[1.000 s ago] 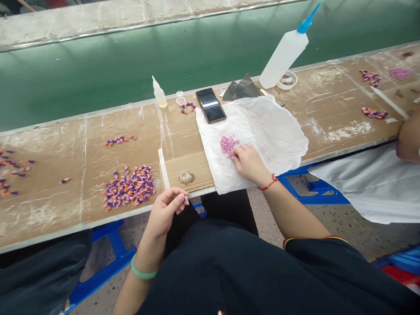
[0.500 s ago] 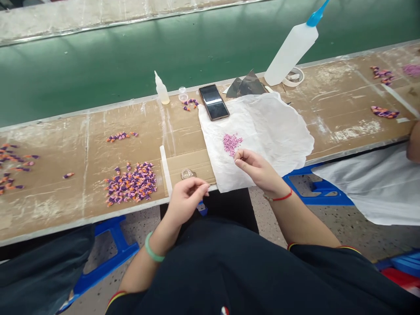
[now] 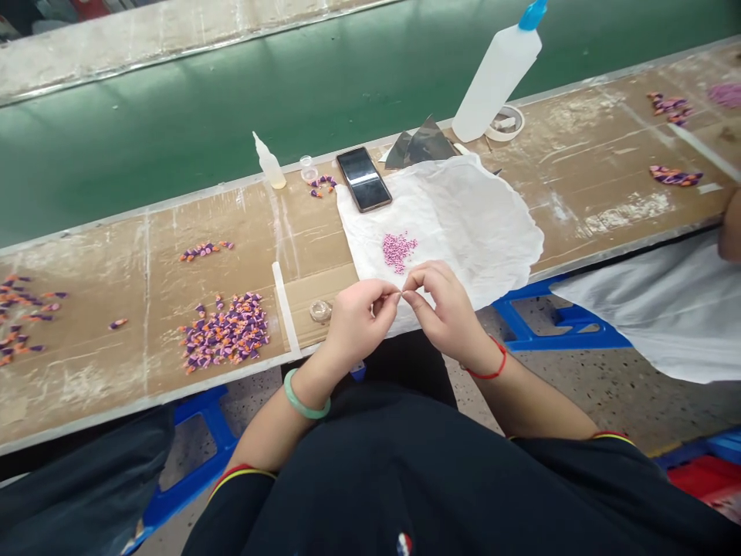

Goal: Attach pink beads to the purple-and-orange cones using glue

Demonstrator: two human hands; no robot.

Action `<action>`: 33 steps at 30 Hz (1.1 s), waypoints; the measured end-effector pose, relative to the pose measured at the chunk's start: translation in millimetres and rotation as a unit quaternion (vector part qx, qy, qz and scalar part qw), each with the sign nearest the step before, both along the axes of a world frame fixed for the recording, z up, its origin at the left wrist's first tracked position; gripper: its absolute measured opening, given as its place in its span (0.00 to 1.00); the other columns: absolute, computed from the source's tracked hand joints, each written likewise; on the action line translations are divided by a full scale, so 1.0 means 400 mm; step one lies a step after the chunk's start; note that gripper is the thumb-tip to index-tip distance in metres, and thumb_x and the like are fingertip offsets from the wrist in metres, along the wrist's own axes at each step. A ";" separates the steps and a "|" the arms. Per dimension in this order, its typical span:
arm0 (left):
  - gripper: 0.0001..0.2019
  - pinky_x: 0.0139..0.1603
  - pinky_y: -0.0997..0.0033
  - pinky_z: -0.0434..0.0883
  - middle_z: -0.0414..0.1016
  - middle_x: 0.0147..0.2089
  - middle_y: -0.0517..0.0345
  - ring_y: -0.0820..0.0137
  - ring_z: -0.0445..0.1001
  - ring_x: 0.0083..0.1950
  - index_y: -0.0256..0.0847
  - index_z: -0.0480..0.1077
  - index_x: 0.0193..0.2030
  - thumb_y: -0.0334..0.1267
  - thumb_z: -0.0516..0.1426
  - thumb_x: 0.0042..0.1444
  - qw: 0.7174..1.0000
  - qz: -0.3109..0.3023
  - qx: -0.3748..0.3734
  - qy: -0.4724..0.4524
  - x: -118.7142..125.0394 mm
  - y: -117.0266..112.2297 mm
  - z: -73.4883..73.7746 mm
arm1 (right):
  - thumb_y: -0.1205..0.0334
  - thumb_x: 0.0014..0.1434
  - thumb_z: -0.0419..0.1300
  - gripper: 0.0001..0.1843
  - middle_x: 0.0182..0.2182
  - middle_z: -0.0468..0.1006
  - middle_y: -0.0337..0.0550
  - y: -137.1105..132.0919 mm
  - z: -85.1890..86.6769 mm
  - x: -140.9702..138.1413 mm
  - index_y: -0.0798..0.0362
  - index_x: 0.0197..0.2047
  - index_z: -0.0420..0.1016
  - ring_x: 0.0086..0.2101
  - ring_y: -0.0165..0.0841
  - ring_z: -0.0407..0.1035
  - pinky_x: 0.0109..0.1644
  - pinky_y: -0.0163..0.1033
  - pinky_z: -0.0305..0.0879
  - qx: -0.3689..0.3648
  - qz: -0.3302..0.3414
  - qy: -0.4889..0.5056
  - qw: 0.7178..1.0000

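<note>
My left hand and my right hand meet at the fingertips over the front edge of a crumpled white tissue sheet. Both pinch something too small to make out. A small heap of pink beads lies on the tissue just beyond my fingers. To the left, on the cardboard-covered bench, sits a heap of purple and orange pieces. A clear plastic lump lies close to my left hand.
A smartphone, a small glue bottle, a large squeeze bottle with a blue nozzle and a tape roll stand along the bench's back edge. A green belt runs behind. A person's white-covered lap is at right.
My left hand has moved right and up from the bench edge to meet my right hand. My right hand has lifted slightly off the tissue. The view has shifted slightly.
</note>
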State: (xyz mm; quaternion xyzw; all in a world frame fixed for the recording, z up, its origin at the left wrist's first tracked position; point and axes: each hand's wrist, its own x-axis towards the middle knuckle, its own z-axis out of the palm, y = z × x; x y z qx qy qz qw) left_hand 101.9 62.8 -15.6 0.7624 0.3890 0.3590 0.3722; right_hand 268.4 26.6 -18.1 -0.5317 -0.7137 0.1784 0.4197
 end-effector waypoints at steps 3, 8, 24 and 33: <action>0.08 0.32 0.70 0.64 0.70 0.25 0.59 0.72 0.66 0.27 0.39 0.71 0.30 0.33 0.55 0.60 1.000 -0.018 0.013 0.019 0.027 0.021 -0.013 | 0.63 0.68 0.52 0.07 0.32 0.70 0.43 0.005 -0.013 0.019 0.47 0.35 0.62 0.37 0.40 0.65 0.43 0.49 0.63 -0.016 -0.012 0.012 1.000; 0.07 0.31 0.71 0.62 0.66 0.24 0.61 0.72 0.63 0.26 0.41 0.68 0.28 0.33 0.55 0.57 0.999 -0.022 0.002 0.035 0.068 0.044 -0.038 | 0.59 0.67 0.53 0.08 0.31 0.71 0.43 0.020 -0.038 0.044 0.47 0.34 0.63 0.36 0.39 0.65 0.42 0.47 0.64 -0.059 -0.030 0.067 0.996; 0.08 0.32 0.72 0.66 0.70 0.25 0.60 0.72 0.68 0.28 0.39 0.68 0.28 0.37 0.56 0.58 0.977 0.014 -0.201 -0.068 0.119 0.083 -0.072 | 0.59 0.64 0.55 0.06 0.31 0.72 0.41 0.081 -0.108 0.068 0.50 0.35 0.66 0.33 0.35 0.67 0.40 0.43 0.66 -0.156 -0.024 0.222 0.962; 0.06 0.31 0.73 0.66 0.70 0.25 0.61 0.73 0.68 0.28 0.38 0.70 0.28 0.36 0.57 0.55 0.964 0.046 -0.250 -0.083 0.124 0.080 -0.066 | 0.64 0.66 0.55 0.05 0.40 0.76 0.46 0.093 -0.130 0.063 0.48 0.42 0.71 0.42 0.40 0.71 0.46 0.48 0.69 0.002 -0.069 0.124 0.990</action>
